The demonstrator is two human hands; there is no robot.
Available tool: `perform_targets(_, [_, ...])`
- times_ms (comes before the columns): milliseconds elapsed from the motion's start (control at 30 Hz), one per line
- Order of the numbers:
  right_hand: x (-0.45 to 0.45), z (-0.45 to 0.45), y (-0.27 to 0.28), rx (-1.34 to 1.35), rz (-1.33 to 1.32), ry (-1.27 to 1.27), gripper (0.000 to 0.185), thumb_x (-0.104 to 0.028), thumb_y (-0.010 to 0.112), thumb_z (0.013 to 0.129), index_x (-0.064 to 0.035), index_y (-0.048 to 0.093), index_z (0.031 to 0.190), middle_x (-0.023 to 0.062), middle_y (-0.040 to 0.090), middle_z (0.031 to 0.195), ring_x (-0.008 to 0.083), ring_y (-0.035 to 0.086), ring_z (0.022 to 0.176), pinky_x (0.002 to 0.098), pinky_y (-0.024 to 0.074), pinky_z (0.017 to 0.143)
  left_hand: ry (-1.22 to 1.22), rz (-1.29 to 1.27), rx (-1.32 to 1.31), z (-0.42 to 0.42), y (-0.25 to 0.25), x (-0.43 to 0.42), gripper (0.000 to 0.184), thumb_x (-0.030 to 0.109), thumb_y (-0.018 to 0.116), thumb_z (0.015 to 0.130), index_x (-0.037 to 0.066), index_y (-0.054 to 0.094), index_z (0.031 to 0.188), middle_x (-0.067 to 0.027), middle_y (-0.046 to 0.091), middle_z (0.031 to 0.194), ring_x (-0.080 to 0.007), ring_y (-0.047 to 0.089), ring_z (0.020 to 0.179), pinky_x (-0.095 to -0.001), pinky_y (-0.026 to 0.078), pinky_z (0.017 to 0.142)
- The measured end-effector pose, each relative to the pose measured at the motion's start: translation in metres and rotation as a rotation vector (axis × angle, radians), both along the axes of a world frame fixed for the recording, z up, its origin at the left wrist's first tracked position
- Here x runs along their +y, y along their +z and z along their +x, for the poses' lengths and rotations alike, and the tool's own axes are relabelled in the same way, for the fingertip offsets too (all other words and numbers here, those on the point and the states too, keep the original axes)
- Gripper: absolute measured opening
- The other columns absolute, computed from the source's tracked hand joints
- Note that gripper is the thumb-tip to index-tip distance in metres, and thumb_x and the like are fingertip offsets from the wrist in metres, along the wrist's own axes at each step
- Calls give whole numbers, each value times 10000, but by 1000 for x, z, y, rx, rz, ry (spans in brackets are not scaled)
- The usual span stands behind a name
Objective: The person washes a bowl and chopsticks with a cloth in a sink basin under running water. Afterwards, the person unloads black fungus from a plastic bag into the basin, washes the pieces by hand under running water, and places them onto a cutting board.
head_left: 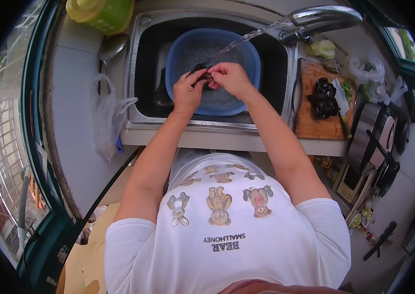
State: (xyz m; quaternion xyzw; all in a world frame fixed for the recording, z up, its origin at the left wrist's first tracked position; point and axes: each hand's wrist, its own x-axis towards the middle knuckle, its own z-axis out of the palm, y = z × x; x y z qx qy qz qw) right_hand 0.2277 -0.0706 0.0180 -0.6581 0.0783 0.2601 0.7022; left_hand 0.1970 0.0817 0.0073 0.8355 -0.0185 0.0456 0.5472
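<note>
Over a blue basin (219, 112) in the sink, both my hands hold a dark, wrinkled piece that looks like wood ear mushroom (199, 67). My left hand (187, 91) pinches it from the left with thumb and fingers. From the right, my right hand (233, 79) has its fingertips closed on the same piece. A stream of water (251, 36) runs from the faucet (326, 15) into the basin, just beyond my hands. Part of the piece is hidden by my fingers. More dark matter (162, 92) shows in the sink, left of the basin.
Right of the sink, a wooden cutting board (310, 128) bears a glossy black pile (323, 100), a knife (346, 127) and chopped greens (347, 89). Plastic bags (376, 73) lie behind it. On the left are a ladle (113, 47), a plastic bag (105, 120) and a yellow-green container (102, 14).
</note>
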Motion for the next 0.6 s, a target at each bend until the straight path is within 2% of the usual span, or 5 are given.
perform_targets(167, [9, -6, -2, 111, 191, -189, 156, -27, 492, 850, 62, 575, 949, 114, 619, 813, 148, 615, 701, 241, 513, 611, 46, -16, 20, 5, 3, 3, 253, 37, 642, 722, 92, 658, 968, -131, 631, 913, -270, 610, 837, -305, 484, 748])
perform_targets(267, [9, -3, -8, -14, -13, -48, 134, -50, 509, 823, 12, 597, 903, 107, 628, 815, 185, 619, 685, 278, 507, 608, 0, 22, 48, 6, 0, 7, 241, 63, 643, 726, 86, 656, 966, -132, 629, 913, -279, 606, 841, -310, 480, 751])
perform_targets(367, [7, 0, -1, -834, -838, 257, 103, -97, 538, 763, -36, 609, 806, 114, 623, 779, 265, 601, 648, 346, 487, 581, -46, 67, 77, 5, -11, 7, 233, 90, 641, 732, 81, 654, 964, -133, 625, 922, -290, 600, 849, -315, 476, 756])
perform_targets(467, [11, 0, 1, -888, -884, 279, 93, -134, 550, 711, -56, 599, 726, 130, 597, 720, 330, 571, 653, 404, 461, 578, -85, 105, 144, 6, -10, 8, 227, 92, 636, 740, 74, 650, 966, -132, 624, 932, -281, 597, 860, -309, 468, 767])
perform_targets(600, [14, 13, -15, -523, -702, -59, 100, -124, 532, 735, -50, 598, 744, 125, 599, 738, 288, 589, 698, 370, 471, 606, -112, 101, 249, 10, -5, 11, 250, 66, 623, 758, 58, 632, 1007, -114, 627, 948, -228, 598, 878, -283, 458, 783])
